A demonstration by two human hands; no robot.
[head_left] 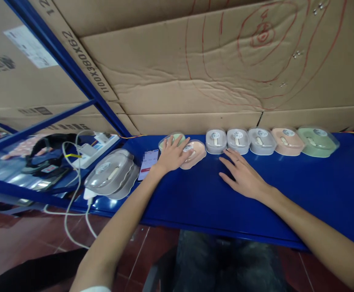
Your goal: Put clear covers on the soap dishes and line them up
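Note:
My left hand [173,154] reaches over a green lidded box [180,137] and a pink lidded box [198,153], fingers spread across their lids. It partly hides both. My right hand [240,172] has its fingers apart, the fingertips close to the front of two grey lidded boxes, the left one [216,141] and the right one [238,141]. Whether it touches them I cannot tell. Farther right in the same row stand another grey box [261,141], a pink box [287,141] and a larger green box [317,142], all with clear lids.
A phone [148,165] lies left of my left hand. Beyond it are stacked grey boxes [111,172], a white power strip [96,150] and loose white cables [65,227]. Cardboard [165,97] backs the blue table [195,202]; a blue frame bar [104,115] rises at left.

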